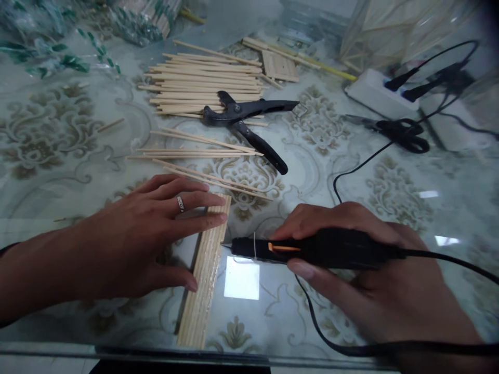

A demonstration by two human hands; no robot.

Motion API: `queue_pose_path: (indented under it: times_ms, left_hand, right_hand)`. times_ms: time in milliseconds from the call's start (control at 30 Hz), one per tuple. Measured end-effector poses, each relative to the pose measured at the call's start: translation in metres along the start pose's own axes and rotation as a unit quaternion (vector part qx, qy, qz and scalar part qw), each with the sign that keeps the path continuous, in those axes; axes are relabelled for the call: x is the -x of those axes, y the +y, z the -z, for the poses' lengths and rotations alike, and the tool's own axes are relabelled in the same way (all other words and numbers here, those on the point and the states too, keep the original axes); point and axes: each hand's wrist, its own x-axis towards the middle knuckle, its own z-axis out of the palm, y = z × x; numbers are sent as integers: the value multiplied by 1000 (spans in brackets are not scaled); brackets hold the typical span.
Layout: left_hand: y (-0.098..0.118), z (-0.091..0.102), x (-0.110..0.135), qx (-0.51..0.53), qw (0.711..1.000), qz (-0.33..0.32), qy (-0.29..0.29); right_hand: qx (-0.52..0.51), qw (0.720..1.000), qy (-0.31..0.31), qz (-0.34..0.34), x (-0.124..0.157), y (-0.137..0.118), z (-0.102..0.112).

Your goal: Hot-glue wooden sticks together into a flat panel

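Note:
A narrow panel of pale wooden sticks (pixel 205 270), set side by side, lies at a slant near the table's front edge. Its right side has a glossy, uneven coating. My left hand (pixel 156 234), wearing a ring, steadies the panel, fingertips over its upper part and thumb at its left edge. In my right hand (pixel 374 291) is a black corded pen-shaped tool (pixel 327 248) with an orange switch. The tool's thin metal tip points left and meets or nearly meets the panel's right edge; exact contact is hard to tell.
Loose sticks (pixel 202 83) lie in a pile behind, with black cutters (pixel 249 111) partly on them. Several thin sticks (pixel 206 153) are nearer. At right are scissors (pixel 393 130), a white power strip (pixel 380 93) and cables. Plastic-wrapped bundles (pixel 144 18) sit at back left.

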Motion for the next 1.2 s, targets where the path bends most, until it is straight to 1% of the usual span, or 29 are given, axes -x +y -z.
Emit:
queue_pose_path:
  times_ms: [67, 133, 200, 300, 400, 500, 667, 767, 867, 1033, 1200]
  left_hand:
    - [0, 0, 1, 2, 1000, 3, 0]
    - [1, -1, 2, 6, 1000, 8, 4]
    - [1, -1, 3, 11, 1000, 15, 3]
    - [2, -1, 3, 10, 1000, 16, -1]
    - [1, 0, 1, 9, 1000, 2, 4]
    - [0, 0, 0, 5, 1000, 2, 7]
    - [0, -1, 0, 9, 1000, 3, 7]
    - [1, 0, 1, 13, 1000, 10, 8]
    - [1, 0, 0, 12, 1000, 3, 9]
    - [0, 1, 0, 3, 1000, -6, 6]
    - [1, 2, 0, 3, 1000, -5, 6]
  right_hand:
    - [-9, 1000, -2, 15, -2, 1, 0]
    - [-29, 999, -22, 34, -4, 1, 1]
    - [-43, 997, -44, 39, -7, 1, 1]
    - [-39, 997, -54, 40, -9, 2, 1]
    - [-16, 997, -45, 54, -9, 3, 0]
    - [-2, 997, -36, 63, -6, 2, 0]
    - [6, 999, 0, 45, -5, 3, 0]
    - [3, 998, 8, 56, -5, 6, 0]
    - [-4, 998, 10, 65, -5, 5, -1]
    - [-15, 1000, -3, 26, -4, -3, -4]
    - [-26, 999, -17, 22, -4, -7, -4]
